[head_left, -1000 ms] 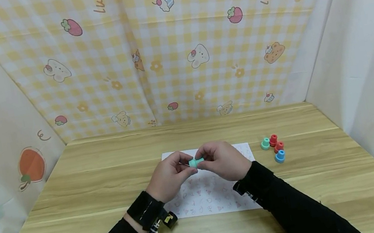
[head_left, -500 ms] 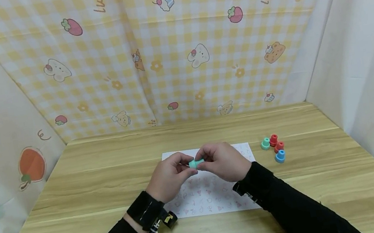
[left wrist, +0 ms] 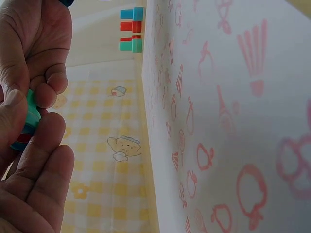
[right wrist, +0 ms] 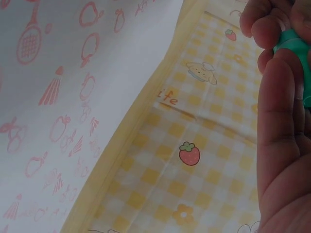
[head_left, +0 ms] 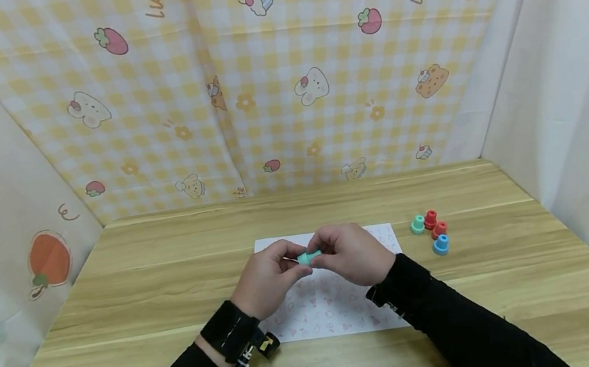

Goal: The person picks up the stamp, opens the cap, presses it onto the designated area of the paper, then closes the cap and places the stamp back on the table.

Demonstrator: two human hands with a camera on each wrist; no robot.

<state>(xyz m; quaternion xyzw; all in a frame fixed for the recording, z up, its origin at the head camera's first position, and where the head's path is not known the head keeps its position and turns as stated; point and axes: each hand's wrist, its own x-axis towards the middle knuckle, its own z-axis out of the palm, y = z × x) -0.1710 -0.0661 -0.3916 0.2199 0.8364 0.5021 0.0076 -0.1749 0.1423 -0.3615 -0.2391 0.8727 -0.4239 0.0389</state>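
A small mint-green toy stamp (head_left: 307, 258) lies sideways between both hands, above the sheet of paper (head_left: 328, 314). My left hand (head_left: 264, 279) pinches its wider end with thumb and fingertips. On the narrower end, my right hand (head_left: 356, 254) has its thumb and index finger closed. The left wrist view shows the stamp's green body (left wrist: 32, 114) with a dark blue and red patch at its lower end, partly covered by fingers. Red prints of shuttlecocks, rackets and fruit (left wrist: 252, 194) cover the paper.
To the right of the paper, a mint stamp (head_left: 418, 225), two red stamps, one at the back (head_left: 431, 219), and a blue stamp (head_left: 441, 244) stand close together on the wooden table (head_left: 167, 263). A yellow checked cloth (head_left: 271, 116) hangs behind the table, with white cloth at both sides.
Both hands keep their hold on the green stamp in nearly the same place. The whole head view has shifted very slightly.
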